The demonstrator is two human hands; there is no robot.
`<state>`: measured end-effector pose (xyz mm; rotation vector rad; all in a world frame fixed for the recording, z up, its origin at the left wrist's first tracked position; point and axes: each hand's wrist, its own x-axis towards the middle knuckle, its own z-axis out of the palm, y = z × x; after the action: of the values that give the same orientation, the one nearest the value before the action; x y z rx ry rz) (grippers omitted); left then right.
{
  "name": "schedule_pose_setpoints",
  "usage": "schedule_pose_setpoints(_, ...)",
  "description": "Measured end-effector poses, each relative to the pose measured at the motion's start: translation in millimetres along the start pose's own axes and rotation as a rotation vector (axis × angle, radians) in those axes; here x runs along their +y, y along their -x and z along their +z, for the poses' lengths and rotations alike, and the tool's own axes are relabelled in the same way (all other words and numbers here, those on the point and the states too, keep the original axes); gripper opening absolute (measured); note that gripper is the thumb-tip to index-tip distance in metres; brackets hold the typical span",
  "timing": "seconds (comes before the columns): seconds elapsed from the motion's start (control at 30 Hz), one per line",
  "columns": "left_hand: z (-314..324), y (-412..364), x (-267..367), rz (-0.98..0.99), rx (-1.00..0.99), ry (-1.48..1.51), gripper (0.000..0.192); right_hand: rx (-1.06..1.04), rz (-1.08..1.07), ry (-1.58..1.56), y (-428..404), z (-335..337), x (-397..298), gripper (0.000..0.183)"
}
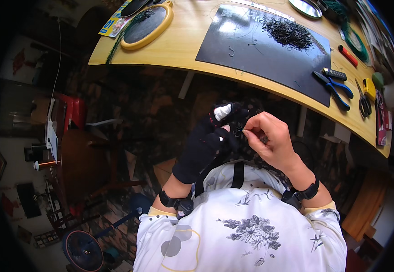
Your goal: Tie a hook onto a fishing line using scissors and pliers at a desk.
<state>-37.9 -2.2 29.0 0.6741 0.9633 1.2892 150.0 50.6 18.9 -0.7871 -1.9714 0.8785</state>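
My right hand is bare and pinches a thin line between thumb and forefinger, above my lap. Just left of it, my left hand wears a dark glove with red stitching; white wrapping covers a fingertip and a thumb tip shows bare. Its fingers are curled, and whether they grip anything is lost against the dark background. Before me on the table, a dark mat carries a tangled heap of fishing hooks. One loose fishing hook lies nearer the mat's left side.
Blue-handled pliers, scissors, a yellow tape measure and a red-handled tool lie along the right of the wooden table. A yellow-rimmed round frame holds green line at left. A fan stands at lower left.
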Motion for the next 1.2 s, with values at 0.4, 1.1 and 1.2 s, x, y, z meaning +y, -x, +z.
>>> schedule_pose_setpoints(0.4,-16,2,-32,0.769,-0.053,-1.496,0.017,0.006,0.174,-0.16,-2,-1,-2,0.013)
schedule_pose_setpoints(1.1,-14,-3,-33,0.615,-0.062,-1.454,0.035,0.001,0.129,-0.166,-3,-2,-2,0.013)
schedule_pose_setpoints(1.2,-11,9,-45,0.382,0.027,-1.002,0.03,0.083,0.029,-0.039,-5,3,7,0.014)
